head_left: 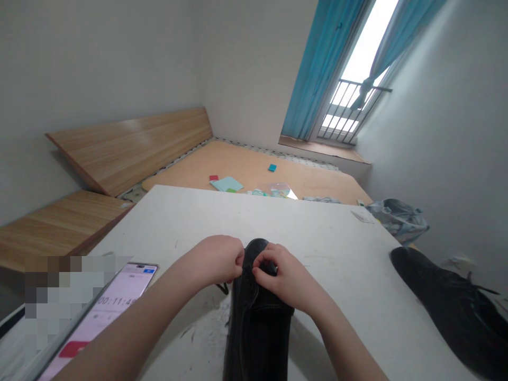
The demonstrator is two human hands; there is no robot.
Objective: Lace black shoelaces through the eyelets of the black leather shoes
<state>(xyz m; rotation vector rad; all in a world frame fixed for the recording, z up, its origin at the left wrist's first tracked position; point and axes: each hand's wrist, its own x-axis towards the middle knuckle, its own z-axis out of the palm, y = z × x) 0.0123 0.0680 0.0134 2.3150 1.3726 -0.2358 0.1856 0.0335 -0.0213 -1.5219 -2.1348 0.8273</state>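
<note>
A black lace-up shoe [257, 338] lies in front of me on the white table, its toe pointing away. My left hand [220, 259] is closed at the left side of the lacing, and a bit of black shoelace [223, 288] hangs out below it. On the other side, my right hand [283, 272] pinches with thumb and forefinger at the shoe's lacing near the toe. The fingertips of both hands largely hide the lace and eyelets there. A second black shoe [448, 307], with its laces in, sits at the table's right edge.
A phone [119, 301] showing a timer lies left of my left forearm. Beyond the white table [190, 211], a tan board [246, 159] carries papers [227, 184] and plastic packets. A bag [399, 217] stands past the right edge. Wooden panels [135, 148] lean at left.
</note>
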